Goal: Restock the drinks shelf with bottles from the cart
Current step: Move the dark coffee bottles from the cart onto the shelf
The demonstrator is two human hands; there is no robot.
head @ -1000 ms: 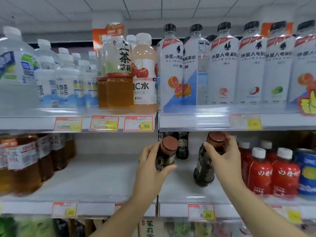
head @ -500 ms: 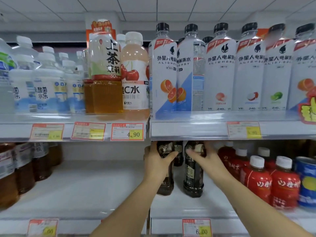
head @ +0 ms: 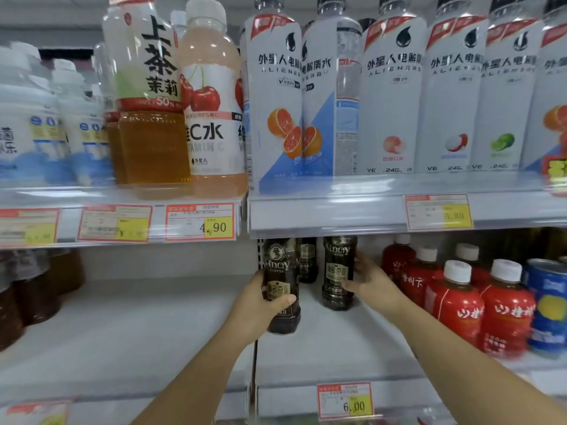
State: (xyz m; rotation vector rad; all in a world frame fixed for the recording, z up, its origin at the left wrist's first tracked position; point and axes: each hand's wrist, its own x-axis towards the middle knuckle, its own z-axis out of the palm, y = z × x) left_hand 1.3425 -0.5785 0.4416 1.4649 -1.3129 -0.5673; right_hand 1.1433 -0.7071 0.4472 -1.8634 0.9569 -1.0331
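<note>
Two dark coffee bottles with gold labels stand upright on the white middle shelf [head: 153, 326]. My left hand [head: 260, 305] wraps around the left coffee bottle [head: 280, 271], thumb across its label. My right hand [head: 368, 280] grips the right coffee bottle [head: 337, 271] from its right side. A third coffee bottle [head: 307, 259] stands further back between them. The caps of all three are hidden by the edge of the shelf above. The cart is not in view.
Red bottles with white caps [head: 454, 302] stand just right of my right hand, with a blue can [head: 549, 308] beyond. Brown tea bottles [head: 33, 286] sit at the far left. The upper shelf [head: 337, 210] holds tall white drink bottles [head: 392, 96]. Price tags line the shelf edges.
Both hands have carried the two coffee bottles from tilted at the shelf front to upright and further back. The camera has moved closer to the shelf.
</note>
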